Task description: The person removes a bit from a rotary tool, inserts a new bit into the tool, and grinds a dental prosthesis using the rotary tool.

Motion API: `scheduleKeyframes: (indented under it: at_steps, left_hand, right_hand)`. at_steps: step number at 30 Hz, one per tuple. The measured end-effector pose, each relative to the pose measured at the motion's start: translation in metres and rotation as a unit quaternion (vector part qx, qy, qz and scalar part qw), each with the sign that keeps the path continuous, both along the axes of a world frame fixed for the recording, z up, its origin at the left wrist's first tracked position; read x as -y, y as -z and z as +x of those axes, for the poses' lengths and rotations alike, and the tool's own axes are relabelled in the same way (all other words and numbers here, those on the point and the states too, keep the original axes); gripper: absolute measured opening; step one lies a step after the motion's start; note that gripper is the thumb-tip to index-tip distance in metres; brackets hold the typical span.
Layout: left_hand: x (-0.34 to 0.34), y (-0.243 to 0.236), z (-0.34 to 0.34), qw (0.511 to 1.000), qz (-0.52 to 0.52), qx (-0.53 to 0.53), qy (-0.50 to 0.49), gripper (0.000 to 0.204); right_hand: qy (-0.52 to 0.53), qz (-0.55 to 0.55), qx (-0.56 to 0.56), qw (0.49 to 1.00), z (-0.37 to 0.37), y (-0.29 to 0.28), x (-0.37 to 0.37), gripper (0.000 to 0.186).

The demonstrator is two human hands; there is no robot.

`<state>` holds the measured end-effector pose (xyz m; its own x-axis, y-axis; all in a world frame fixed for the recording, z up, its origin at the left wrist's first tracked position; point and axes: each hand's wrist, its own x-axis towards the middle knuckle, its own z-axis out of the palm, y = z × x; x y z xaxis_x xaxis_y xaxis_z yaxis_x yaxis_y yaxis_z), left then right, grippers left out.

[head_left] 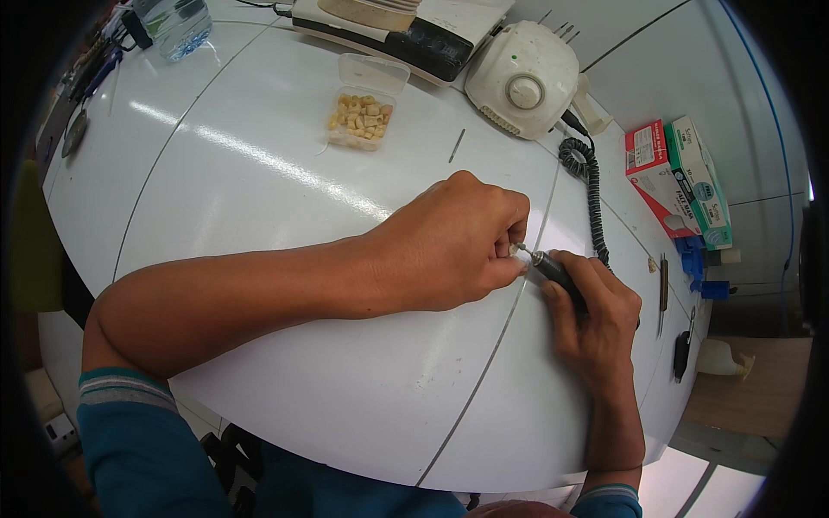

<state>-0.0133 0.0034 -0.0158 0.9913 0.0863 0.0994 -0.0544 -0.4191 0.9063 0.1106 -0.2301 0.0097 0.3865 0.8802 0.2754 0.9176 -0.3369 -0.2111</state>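
Observation:
My left hand (458, 250) is closed around a small pale piece (514, 250), pinched in its fingertips at the centre right of the white worktop. My right hand (596, 315) grips a dark cylindrical rotary handpiece (553, 272), its metal bit at or very near that piece; contact is too small to tell. A black coiled cord (592, 198) runs from a white control unit (522, 82) down behind the handpiece. A clear lidded box (360, 121) of small yellowish blocks stands open beyond my left hand, with a thin metal rod (457, 145) beside it.
A white machine (432, 34) and a water container (181, 34) stand at the back of the worktop (259, 380). Red (648, 168) and green (699, 177) boxes, blue pieces (695, 259), metal tools (663, 293) and a black-handled tool (682, 354) lie along the right. More tools (82, 112) line the left edge.

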Motion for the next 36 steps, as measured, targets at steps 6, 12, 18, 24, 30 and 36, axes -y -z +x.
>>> scheduleKeyframes:
  at_steps: [6, 12, 18, 24, 30, 36]
  left_hand:
    - [-0.001, 0.000, -0.001, 1.000, -0.009, -0.001, -0.001, 0.026]
    - [0.000, -0.003, -0.001, 0.999, -0.027, -0.003, -0.017, 0.028]
    - [0.003, 0.003, 0.000, 0.999, -0.044, 0.007, -0.021, 0.028]
    - [0.004, 0.000, 0.000, 0.999, -0.040, 0.003, -0.017, 0.028]
    - [0.003, 0.000, 0.000, 0.999, -0.048, 0.001, -0.012, 0.027]
    - [0.003, 0.000, -0.001, 0.999, -0.048, -0.009, -0.019, 0.027]
  right_hand:
    - [0.012, 0.012, -0.038, 0.999, 0.000, -0.002, -0.002, 0.022]
    - [0.015, 0.027, -0.084, 0.996, 0.003, -0.004, 0.001, 0.020]
    - [-0.002, 0.062, -0.038, 0.997, 0.007, 0.004, 0.006, 0.024]
    - [-0.002, 0.072, -0.026, 0.997, 0.007, 0.002, 0.007, 0.028]
    - [0.004, 0.073, -0.006, 0.997, 0.007, 0.004, 0.006, 0.027]
    - [0.029, 0.087, -0.003, 0.996, 0.007, 0.004, 0.003, 0.025]
